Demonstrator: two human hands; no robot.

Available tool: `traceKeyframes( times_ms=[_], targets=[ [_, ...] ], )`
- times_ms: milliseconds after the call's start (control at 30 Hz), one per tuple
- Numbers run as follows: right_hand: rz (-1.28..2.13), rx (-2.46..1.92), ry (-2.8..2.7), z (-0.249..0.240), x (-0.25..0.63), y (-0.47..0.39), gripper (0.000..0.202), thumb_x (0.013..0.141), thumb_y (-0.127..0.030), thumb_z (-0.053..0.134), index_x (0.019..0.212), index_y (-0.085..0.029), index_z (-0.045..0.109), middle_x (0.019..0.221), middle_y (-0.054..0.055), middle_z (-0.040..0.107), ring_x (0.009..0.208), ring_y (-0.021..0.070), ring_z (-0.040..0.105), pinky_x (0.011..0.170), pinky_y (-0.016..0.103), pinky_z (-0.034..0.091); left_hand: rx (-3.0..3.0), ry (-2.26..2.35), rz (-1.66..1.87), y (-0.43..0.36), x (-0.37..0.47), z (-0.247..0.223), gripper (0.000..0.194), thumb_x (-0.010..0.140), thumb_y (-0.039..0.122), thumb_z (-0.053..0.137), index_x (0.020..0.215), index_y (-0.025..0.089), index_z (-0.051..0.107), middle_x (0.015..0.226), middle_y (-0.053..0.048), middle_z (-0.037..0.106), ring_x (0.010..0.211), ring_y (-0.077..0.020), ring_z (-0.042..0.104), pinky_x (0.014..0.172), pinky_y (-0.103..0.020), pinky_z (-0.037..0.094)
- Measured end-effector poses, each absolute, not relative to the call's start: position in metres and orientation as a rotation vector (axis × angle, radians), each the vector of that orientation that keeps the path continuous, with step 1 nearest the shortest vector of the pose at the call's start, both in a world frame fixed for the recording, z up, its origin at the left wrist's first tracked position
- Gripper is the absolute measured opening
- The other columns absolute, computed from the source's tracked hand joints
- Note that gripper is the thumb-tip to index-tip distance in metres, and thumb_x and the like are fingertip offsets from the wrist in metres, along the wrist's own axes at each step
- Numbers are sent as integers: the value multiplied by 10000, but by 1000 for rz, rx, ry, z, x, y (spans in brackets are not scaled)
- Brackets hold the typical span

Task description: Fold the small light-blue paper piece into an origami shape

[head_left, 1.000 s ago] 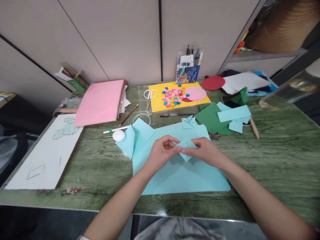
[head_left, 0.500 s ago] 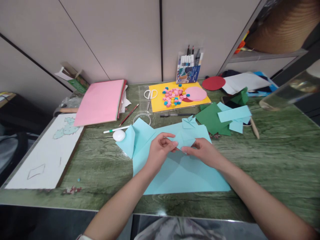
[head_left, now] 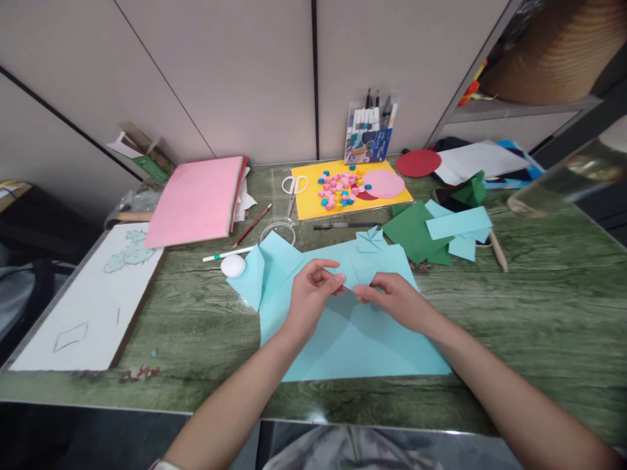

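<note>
Between my two hands is a small folded piece of light blue paper (head_left: 361,269), raised above a large light blue sheet (head_left: 362,352). My left hand (head_left: 316,287) pinches its left side with thumb and fingers. On the right, my right hand (head_left: 389,295) grips its lower edge, thumb on the near side. The exact folds are hard to make out against the sheet of the same colour. Just beyond lies another folded light blue paper piece (head_left: 371,239). At the sheet's left corner, a white egg-shaped object (head_left: 233,266) rests on folded-over paper.
A yellow sheet (head_left: 306,202) bears small pink, blue and yellow balls. Nearby are white-handled scissors (head_left: 294,186), a black pen (head_left: 345,226), green paper (head_left: 416,232) and light blue strips (head_left: 458,224). Pink paper (head_left: 196,199) and a drawing board (head_left: 88,307) lie left; a clear bottle (head_left: 563,176) stands right.
My right hand has shifted slightly left and down along the folded paper, bringing its fingertips closer to my left hand. The paper piece has tilted a little. Everything else stays in place.
</note>
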State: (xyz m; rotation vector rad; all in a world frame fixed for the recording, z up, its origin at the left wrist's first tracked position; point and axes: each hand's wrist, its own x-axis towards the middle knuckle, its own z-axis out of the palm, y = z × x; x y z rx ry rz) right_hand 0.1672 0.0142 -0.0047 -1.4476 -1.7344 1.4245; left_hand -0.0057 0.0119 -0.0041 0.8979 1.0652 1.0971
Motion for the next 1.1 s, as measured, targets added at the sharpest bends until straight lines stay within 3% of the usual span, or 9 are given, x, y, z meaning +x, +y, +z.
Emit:
traceKeyframes(
  times_ms=[267,433,633,833,1100],
  targets=[
    [1313,-1408,-1838,-3,167,14,299,800,-440,527,753,-161,625,737,26,626,682,163,510,608,275,382,905,1073,1109,12,-6,-4,247,689,281,696,877,174,577,552,50,565,569,-116,604,594,-229,465],
    [1405,-1407,-1804,-8,168,16,322,775,-458,549,667,-159,607,637,4,590,614,147,492,554,259,367,919,1094,1117,12,-6,-6,262,681,298,699,880,176,581,560,47,562,566,-119,598,594,-237,469],
    [1350,-1395,-1806,-6,171,18,277,747,-424,587,675,-163,642,690,26,633,680,180,542,611,286,394,905,1078,1106,12,-4,-7,265,678,297,703,881,176,583,569,44,577,571,-120,599,608,-243,459],
    [1597,-1281,-1649,0,170,16,275,735,-428,596,712,-156,632,636,1,593,598,148,504,554,260,376,936,1049,988,11,-3,-2,248,653,280,719,836,168,594,542,45,561,539,-105,567,582,-229,436],
    [1562,-1300,-1615,-3,168,15,275,723,-440,616,717,-166,601,655,1,578,605,142,489,557,251,373,951,1046,1006,12,-4,-3,223,651,281,721,814,173,614,562,33,592,539,-108,574,578,-234,446]
  ],
)
